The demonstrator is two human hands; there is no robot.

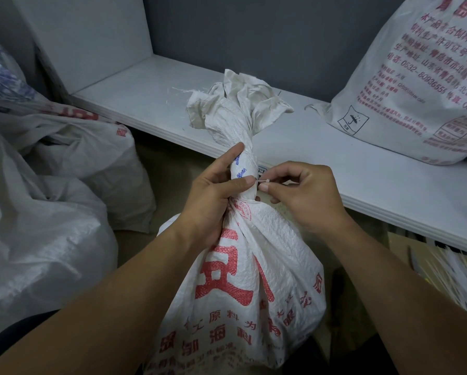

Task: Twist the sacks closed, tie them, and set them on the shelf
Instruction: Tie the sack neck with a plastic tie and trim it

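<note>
Gripping the sack (254, 266) at its twisted neck is the left hand (213, 196); right hand (302, 196) pinches a tie (262, 181) (thin, white).

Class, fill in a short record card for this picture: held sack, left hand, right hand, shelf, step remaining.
Held sack: white woven plastic sack with red print, neck twisted
Left hand: grips the twisted neck
Right hand: pinches thin white tie at the neck
Shelf: white board shelf, another printed white sack on it at right
Remaining: held sack not yet on shelf
</note>
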